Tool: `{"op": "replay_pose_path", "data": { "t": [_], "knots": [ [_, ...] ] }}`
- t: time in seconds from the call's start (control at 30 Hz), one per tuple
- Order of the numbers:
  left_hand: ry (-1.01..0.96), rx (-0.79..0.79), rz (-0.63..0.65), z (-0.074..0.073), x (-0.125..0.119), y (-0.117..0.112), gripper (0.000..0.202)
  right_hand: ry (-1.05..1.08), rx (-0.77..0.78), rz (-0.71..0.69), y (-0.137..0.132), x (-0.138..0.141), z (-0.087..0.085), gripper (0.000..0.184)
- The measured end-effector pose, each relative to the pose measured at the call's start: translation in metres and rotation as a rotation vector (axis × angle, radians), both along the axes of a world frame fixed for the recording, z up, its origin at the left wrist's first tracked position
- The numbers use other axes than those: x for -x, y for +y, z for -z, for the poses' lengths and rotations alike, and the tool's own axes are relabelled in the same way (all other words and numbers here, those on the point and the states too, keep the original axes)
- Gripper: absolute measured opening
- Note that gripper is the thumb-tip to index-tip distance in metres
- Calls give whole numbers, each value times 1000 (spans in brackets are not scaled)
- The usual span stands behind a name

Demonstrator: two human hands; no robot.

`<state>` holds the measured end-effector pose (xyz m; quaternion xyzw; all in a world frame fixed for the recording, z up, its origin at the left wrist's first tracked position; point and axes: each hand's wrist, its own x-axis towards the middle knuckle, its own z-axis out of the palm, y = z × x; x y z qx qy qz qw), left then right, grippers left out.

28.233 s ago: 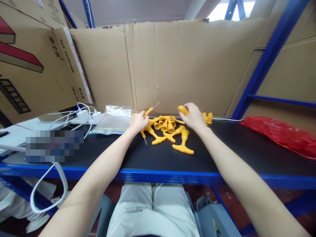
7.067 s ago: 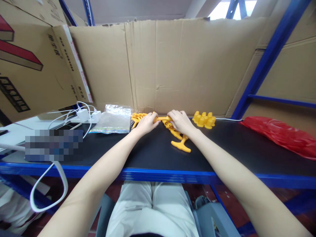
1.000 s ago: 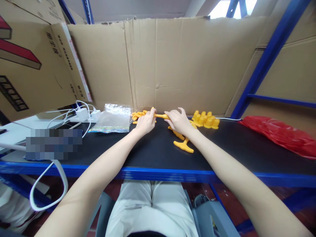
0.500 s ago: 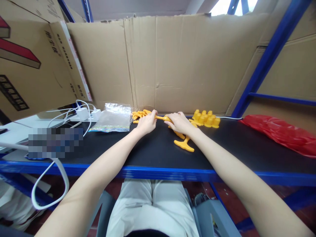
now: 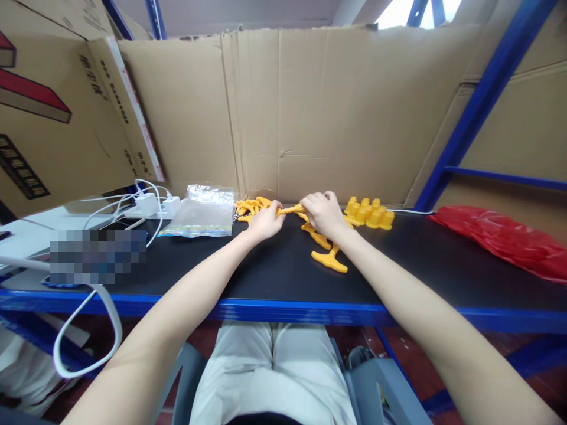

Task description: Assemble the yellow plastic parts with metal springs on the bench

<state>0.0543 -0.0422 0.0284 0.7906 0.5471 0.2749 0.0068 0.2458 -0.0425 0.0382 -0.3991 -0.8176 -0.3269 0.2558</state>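
A yellow plastic T-handled screw (image 5: 290,209) spans the gap between my hands, its ridged rod showing. My left hand (image 5: 267,221) is closed around its left end. At the other end, the fingers of my right hand (image 5: 322,211) are curled over the rod and hide its tip. Below my right hand, more yellow T-shaped handles (image 5: 330,260) lie on the black tabletop, partly covered by the wrist. Behind my left hand is a pile of similar yellow pieces (image 5: 252,205).
Yellow cup-shaped pieces (image 5: 374,213) stand grouped at the right. A clear plastic bag (image 5: 199,212) lies left of the pile. White chargers and cables (image 5: 148,205) are further left. A red plastic bag (image 5: 500,239) lies far right. Cardboard (image 5: 345,112) walls the back.
My right hand has lifted slightly and turned, its fingers now curled over the rod's right end. More of the ridged rod shows. My left hand has barely moved.
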Motion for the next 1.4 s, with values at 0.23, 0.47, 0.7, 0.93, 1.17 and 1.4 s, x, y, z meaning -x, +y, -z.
{"op": "replay_pose_path", "data": {
  "t": [0.23, 0.47, 0.7, 0.93, 1.17, 1.4],
  "knots": [
    [165, -86, -49, -3, 4, -6, 31, 2, 136, -128, 6, -3, 8, 19],
    [195, -73, -57, -3, 6, -6, 33, -49, 151, -66, 5, 2, 10, 24],
    [197, -89, -49, -4, 3, -7, 31, -102, 58, -32, -1, 4, 3, 18],
    [162, -75, -44, -3, 3, -5, 31, -104, -7, -18, -1, 5, 2, 14],
    [15, 47, 46, -3, 3, 0, 27, -119, -100, -7, 1, 3, 4, 21],
    [47, 124, 80, 0, 8, 5, 27, -172, -2, -40, 3, -2, 6, 19]
  ]
}}
